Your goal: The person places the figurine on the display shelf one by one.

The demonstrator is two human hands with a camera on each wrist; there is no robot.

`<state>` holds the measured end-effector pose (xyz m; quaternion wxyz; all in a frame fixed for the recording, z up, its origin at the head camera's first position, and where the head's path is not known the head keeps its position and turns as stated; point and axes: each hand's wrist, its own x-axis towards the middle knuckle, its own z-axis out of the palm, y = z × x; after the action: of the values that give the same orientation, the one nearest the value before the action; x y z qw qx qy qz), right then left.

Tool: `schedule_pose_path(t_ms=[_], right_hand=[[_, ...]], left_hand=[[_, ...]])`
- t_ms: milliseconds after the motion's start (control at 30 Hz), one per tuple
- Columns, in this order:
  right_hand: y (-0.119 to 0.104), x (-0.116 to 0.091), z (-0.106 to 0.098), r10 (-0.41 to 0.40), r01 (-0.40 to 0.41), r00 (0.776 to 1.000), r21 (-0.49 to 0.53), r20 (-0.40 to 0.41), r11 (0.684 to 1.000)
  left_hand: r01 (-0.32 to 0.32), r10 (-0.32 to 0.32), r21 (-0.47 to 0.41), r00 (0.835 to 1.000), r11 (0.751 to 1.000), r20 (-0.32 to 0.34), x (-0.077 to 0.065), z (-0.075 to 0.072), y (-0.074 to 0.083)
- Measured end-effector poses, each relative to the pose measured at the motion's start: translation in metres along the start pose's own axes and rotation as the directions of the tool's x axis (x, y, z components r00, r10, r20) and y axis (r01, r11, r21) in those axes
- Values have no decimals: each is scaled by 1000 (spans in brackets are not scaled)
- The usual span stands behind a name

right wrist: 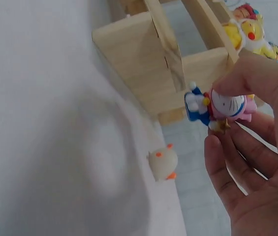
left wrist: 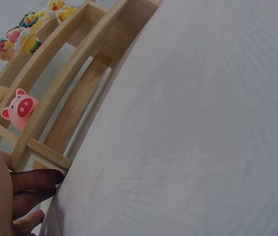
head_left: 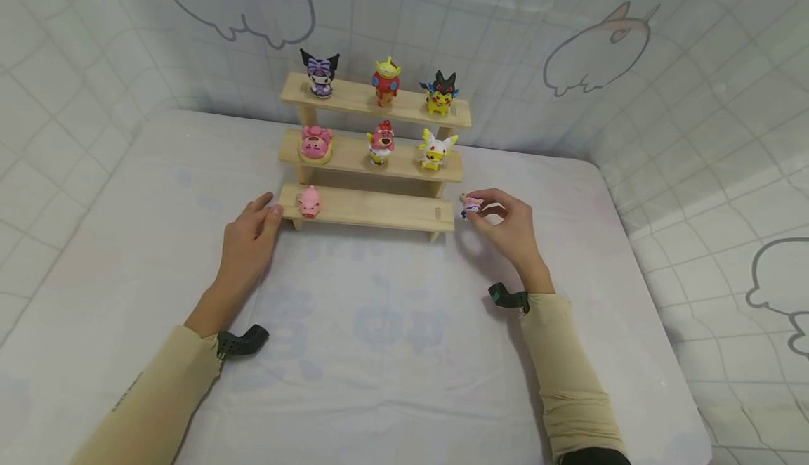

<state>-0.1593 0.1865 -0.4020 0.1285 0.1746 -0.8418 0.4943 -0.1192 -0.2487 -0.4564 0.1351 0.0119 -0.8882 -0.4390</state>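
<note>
My right hand (head_left: 510,230) pinches a small Doraemon figurine (right wrist: 227,104) in a pink costume between thumb and fingers, just off the right end of the bottom shelf. My left hand (head_left: 249,239) rests at the left end of the three-tier wooden stand (head_left: 373,206), its thumb touching the bottom shelf's corner and its fingers loosely extended. A pink pig figurine (head_left: 309,201) sits on that shelf near the left hand. Beyond the right hand, a small white figurine with orange parts (right wrist: 163,163) stands on the table.
The middle shelf carries a pink bear figurine (head_left: 316,144), a bear with a red top (head_left: 381,143) and a white-eared yellow figurine (head_left: 436,150). On the top shelf are a purple-and-black figurine (head_left: 321,75), a green-headed one (head_left: 385,83) and a black-hooded yellow one (head_left: 439,94). A white cloth (head_left: 354,381) covers the table.
</note>
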Motion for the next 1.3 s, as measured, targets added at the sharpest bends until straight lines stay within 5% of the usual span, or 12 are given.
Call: schedule_pose_path(t_ms=[367,633,1300], right_hand=[[13,2,13,-44,44,999,40,19,998],[-3,2,31,-27,22,995,54,94,998],[-41,19,102,-63,59,992,42,106,997]], left_hand=[[8,-8,10,1000,1000,8,0,0,0],[6,-6,-4,1000,1000,2,0,-2,1],[21,-21,8,1000,1000,19,-2,-2,4]])
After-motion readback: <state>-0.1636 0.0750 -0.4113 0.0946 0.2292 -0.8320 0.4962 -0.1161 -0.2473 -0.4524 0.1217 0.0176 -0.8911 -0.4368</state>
